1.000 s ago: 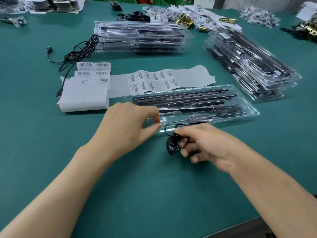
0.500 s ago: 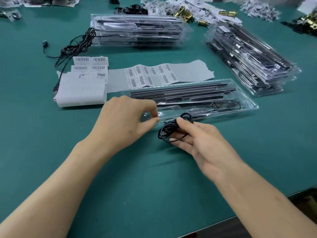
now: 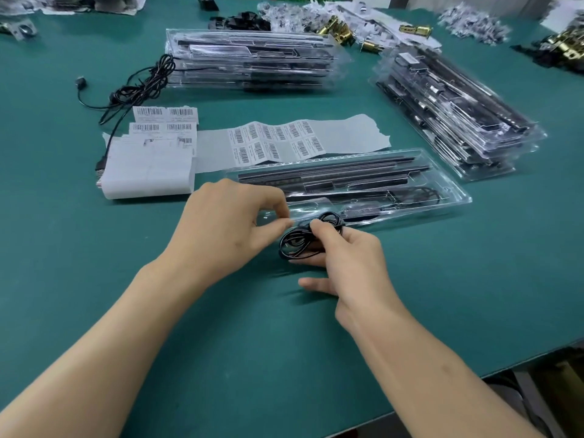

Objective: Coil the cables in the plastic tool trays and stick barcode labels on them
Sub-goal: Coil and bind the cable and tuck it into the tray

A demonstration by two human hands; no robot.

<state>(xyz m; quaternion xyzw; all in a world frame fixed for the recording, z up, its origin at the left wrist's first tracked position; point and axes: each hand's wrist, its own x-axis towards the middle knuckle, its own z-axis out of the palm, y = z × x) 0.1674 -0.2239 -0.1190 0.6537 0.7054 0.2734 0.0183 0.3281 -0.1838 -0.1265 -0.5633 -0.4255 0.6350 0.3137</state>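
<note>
Head view: grips the cable coil [image 3: 295, 246] in the right hand [image 3: 347, 257] just before the tray [image 3: 455, 197], pinches its edge with the left hand [image 3: 227, 222]; looks light, springy, best clamped across all loops.

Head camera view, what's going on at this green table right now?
A person is coiling a thin black cable at the near edge of a clear plastic tool tray. The right hand holds the loops, while the left hand pinches what looks like the cable's end. The barcode label sheets lie behind the tray, none picked up yet.
</note>
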